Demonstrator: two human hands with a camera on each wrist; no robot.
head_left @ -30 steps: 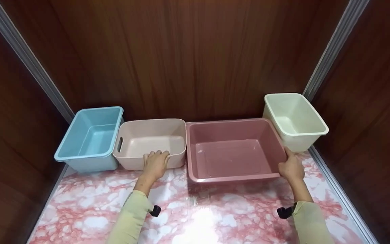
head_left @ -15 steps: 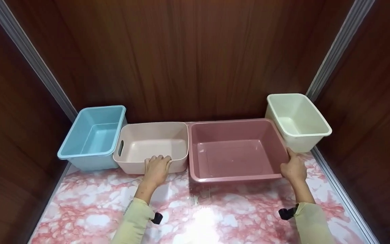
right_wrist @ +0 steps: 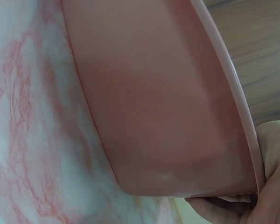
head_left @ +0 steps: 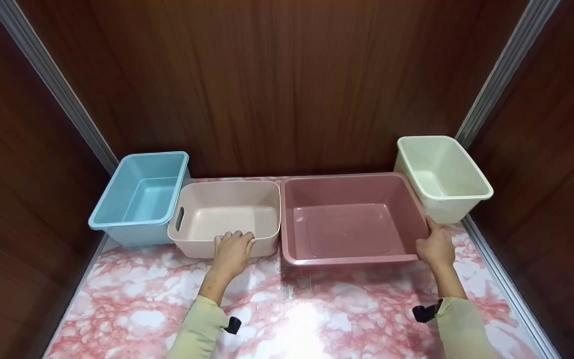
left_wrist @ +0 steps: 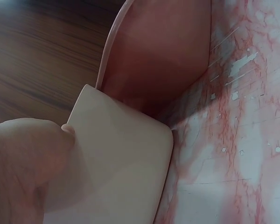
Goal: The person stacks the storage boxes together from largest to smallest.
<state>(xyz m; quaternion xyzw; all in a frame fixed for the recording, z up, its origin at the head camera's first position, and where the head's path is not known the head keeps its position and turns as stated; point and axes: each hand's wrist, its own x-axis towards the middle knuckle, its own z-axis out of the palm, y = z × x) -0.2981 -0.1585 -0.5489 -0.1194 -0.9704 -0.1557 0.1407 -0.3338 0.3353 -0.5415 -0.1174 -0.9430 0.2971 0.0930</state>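
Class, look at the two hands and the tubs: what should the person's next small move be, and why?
Probably the left hand should draw the beige basket slightly nearer: it grips the basket's near rim, which sits farther back than the near rim of the rose bin. The right hand, holding the rose bin's near right corner, could steady that bin.

Rose tub [head_left: 352,227]: smooth plastic, glossy along the rim. Beige bin [head_left: 195,248]: smooth plastic, closer to matt. Blue bin [head_left: 140,194] and pale green bin [head_left: 444,164] — smooth plastic too, soft sheen. Tabletop [head_left: 376,314]: marble-print surface, shiny under the glare, scuffed in spots. Back wall [head_left: 287,89]: wood-grain panel, low sheen. Corner strip [head_left: 55,85] — grooved, looks metal. Sleeve [head_left: 200,321]: matt cloth.
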